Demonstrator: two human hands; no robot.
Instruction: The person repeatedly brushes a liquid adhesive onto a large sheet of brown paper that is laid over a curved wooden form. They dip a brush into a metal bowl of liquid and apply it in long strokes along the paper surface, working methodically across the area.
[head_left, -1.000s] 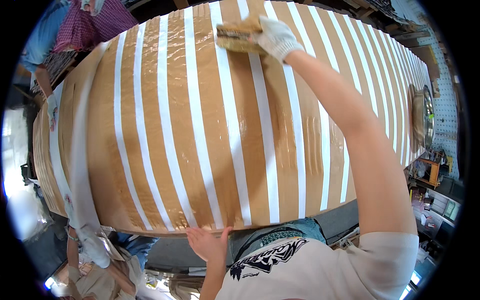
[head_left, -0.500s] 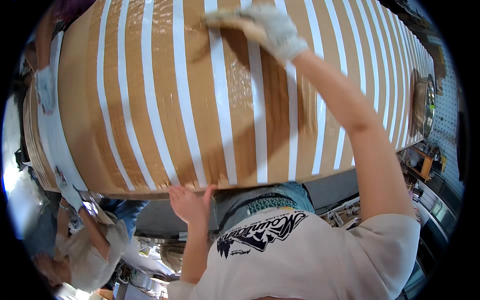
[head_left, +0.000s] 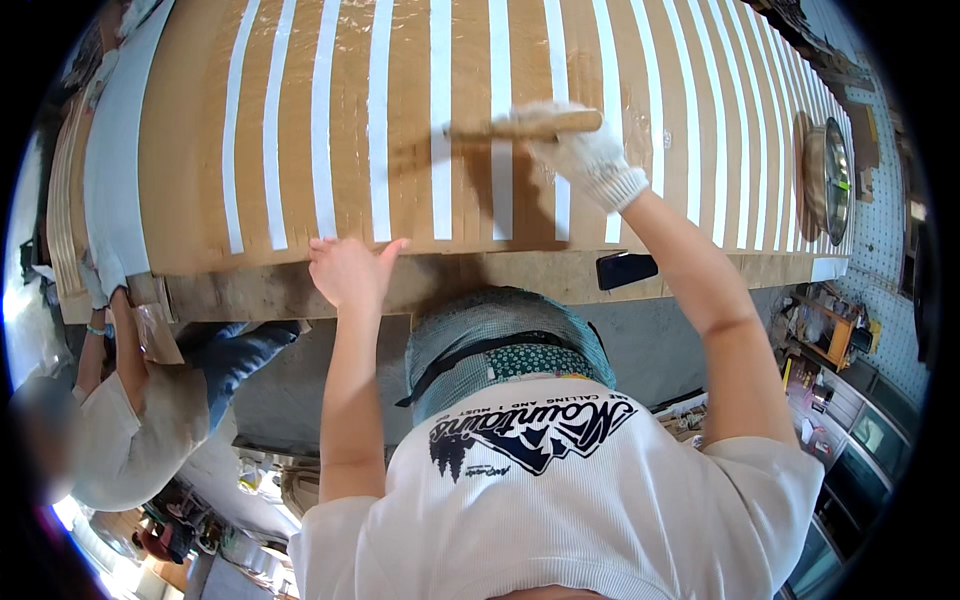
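Brush (head_left: 528,128) with a wooden handle sat in the closed grip of the gloved right hand (head_left: 584,156), over the brown sheets (head_left: 410,90), its long axis running roughly from 9 to 3 o'clock, across white strips (head_left: 441,70) that ran nearly 12 to 6; whether it touched them could not be told. Opposite it, the bare left hand (head_left: 350,273), open with its thumb held apart, rested at the sheets' near edge, farther off, with the brush toward 2 o'clock from it.
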